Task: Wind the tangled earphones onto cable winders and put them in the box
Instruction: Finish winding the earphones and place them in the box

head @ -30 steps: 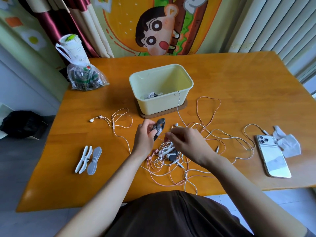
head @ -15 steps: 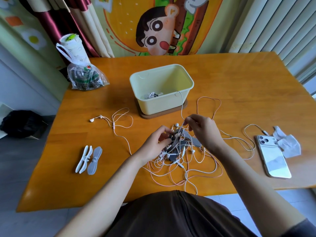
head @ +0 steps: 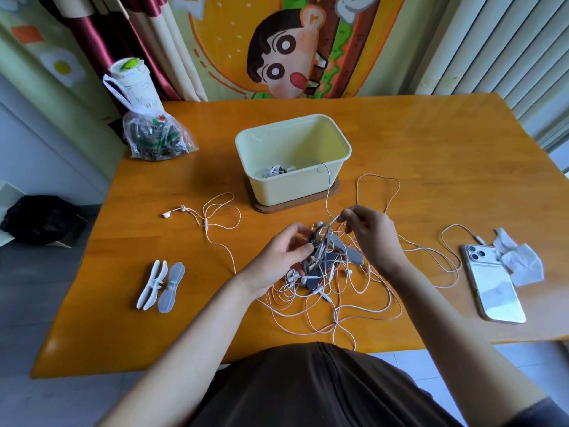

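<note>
left hand (head: 281, 257) gripped grey plastic cable winder (head: 348, 249) | right hand (head: 374, 238) pinched thin white earphone cable (head: 328, 192) | clear plastic bag (head: 157, 140) print unreadable

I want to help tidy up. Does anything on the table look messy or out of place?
Yes. A white cable is hooked over the front rim of the box, trailing down to the right hand, which pinches it. Pink and white earphones lie in one knotted heap.
</note>
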{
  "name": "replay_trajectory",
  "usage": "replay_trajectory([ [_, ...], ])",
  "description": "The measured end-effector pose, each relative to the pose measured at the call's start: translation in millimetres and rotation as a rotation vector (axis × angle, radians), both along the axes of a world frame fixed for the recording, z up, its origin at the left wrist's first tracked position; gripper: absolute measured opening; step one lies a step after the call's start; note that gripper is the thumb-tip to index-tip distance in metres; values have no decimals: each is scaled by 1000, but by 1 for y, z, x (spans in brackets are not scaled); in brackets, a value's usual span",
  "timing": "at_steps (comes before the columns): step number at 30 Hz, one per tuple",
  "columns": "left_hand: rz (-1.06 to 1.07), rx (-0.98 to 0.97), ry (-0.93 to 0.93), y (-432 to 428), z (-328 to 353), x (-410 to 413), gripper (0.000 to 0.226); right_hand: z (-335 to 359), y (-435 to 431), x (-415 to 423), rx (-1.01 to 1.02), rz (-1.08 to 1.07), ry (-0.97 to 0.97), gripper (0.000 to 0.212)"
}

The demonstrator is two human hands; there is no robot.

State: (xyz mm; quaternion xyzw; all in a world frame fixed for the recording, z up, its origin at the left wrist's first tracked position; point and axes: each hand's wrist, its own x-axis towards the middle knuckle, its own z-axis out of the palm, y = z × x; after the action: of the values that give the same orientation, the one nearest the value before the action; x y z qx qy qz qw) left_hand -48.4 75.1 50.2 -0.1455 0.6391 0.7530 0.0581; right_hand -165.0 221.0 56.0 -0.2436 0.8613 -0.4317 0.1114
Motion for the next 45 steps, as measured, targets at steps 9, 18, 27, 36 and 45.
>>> replay_trajectory([
  [9, 354, 507, 99, 1, 13, -15, 21, -8, -11, 35, 39, 146, -149, 35],
  [18, 618, 83, -1, -5, -8, -19, 12, -2, -16, 50, 123, 278, 2, 27],
  [27, 521, -430, -71, -18, -22, -13, 13, 31, -9, 42, 80, 311, 81, 31],
  [36, 171, -389, 44, -13, -16, -5, 17, 48, -11, 1, -45, 126, 150, 24],
  [45, 33, -239, 93, -9, -9, 0, 19, 38, -7, -11, -37, 35, 140, 24],
])
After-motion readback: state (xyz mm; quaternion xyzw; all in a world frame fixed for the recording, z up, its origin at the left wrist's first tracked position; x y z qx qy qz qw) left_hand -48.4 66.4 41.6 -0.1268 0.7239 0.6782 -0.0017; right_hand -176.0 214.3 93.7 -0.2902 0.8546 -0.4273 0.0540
